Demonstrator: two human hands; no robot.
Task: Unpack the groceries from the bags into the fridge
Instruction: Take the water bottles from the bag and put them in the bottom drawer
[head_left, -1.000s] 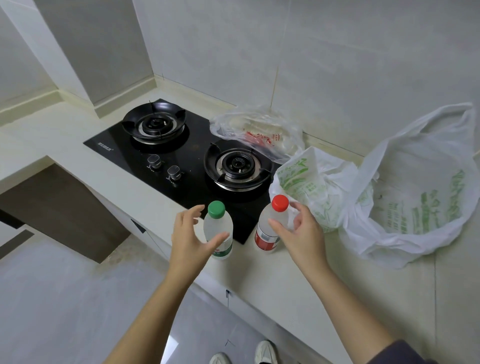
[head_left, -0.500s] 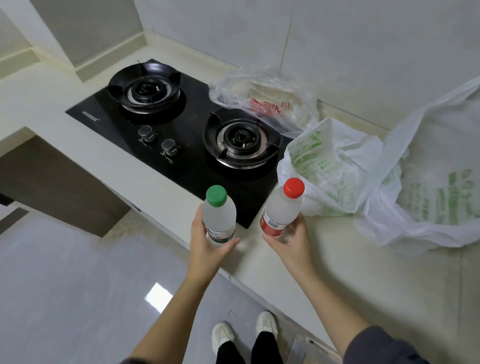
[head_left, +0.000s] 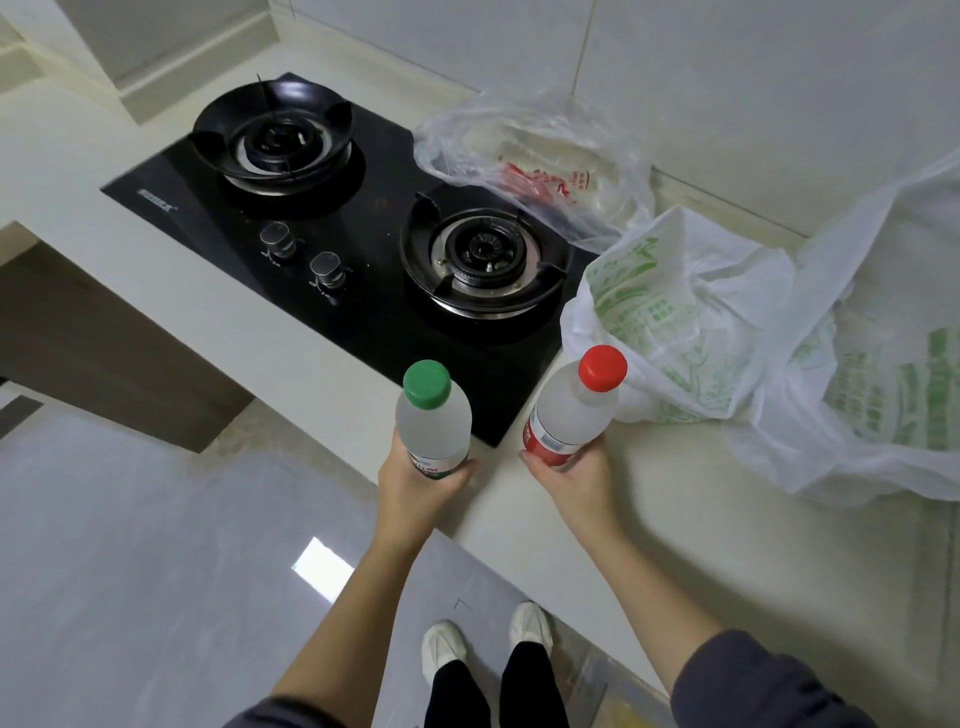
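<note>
Now, each bottle (green-capped (head_left: 433, 415), red-capped (head_left: 571, 410)) within curled fingers (head_left: 462, 466).

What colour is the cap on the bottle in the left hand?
The cap is green, seen in the head view.

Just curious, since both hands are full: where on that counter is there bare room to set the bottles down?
Bare counter lies near the front edge, in front of the white bags and right of the stove. A narrower bare strip runs along the stove's front side. Crowded: the back right, with the clear bag and white bags.
</note>
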